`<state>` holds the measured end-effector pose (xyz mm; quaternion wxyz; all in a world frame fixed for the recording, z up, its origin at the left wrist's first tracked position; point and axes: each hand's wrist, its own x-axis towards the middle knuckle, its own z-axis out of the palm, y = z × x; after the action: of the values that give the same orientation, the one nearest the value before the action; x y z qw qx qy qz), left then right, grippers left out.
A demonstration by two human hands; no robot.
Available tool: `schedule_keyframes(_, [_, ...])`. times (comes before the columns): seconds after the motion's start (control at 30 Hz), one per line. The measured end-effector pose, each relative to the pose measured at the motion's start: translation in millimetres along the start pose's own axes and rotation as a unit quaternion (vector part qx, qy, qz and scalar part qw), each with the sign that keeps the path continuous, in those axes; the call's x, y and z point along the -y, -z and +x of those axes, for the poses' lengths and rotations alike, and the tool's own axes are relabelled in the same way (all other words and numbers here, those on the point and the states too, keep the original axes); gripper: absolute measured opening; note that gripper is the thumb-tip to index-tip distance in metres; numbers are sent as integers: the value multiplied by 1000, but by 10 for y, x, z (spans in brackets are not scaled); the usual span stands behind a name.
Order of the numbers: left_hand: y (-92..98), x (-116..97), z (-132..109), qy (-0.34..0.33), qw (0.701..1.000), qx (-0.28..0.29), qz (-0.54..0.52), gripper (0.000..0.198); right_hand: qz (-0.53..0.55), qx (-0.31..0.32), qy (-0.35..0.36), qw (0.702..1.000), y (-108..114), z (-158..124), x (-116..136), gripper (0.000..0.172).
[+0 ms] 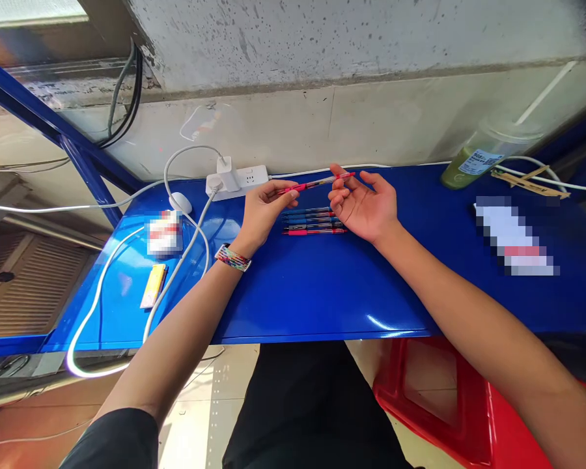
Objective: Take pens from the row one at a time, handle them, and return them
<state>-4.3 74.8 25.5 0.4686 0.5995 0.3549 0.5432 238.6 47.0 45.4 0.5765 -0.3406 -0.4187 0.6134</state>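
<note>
A red pen (317, 183) is pinched at one end between the thumb and fingers of my left hand (266, 205), held slightly tilted above the blue table. Its other end reaches in front of the fingers of my right hand (364, 205). That hand is turned palm up, thumb apart and fingers loosely curled; it does not grip the pen, and whether a finger touches it I cannot tell. Just below both hands, several blue pens (308, 219) lie side by side on the table (317, 286), with another red pen (312, 231) nearest me. My right fingers partly cover their right ends.
A white power strip (254, 176) with plugs and looping cables sits at the back left. Nearer are a white mouse (180, 203), a blurred packet (164, 236) and a yellow box (153, 285). At right stand a green drink cup (481, 156) and a blurred phone-like object (515, 238).
</note>
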Motion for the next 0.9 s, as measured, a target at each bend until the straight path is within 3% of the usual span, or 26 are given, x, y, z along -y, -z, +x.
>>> schedule_keyframes(0.17, [-3, 6, 0, -2, 1000, 0, 1, 23, 26, -11, -12, 1000, 10, 29, -45, 20])
schedule_keyframes(0.37, [-1, 9, -7, -7, 1000, 2, 7, 23, -8, -10, -16, 1000, -10, 14, -21, 32])
schedule_keyframes(0.53, [-6, 16, -5, -2, 1000, 8, 1, 21, 14, -24, -10, 1000, 11, 28, -37, 24])
schedule_keyframes(0.7, [-1, 38, 3, -3, 1000, 9, 0, 21, 21, -19, -31, 999, 8, -4, -14, 37])
schedule_keyframes(0.9, [-5, 37, -3, -7, 1000, 10, 13, 24, -1, -32, -11, 999, 21, 39, -64, 23])
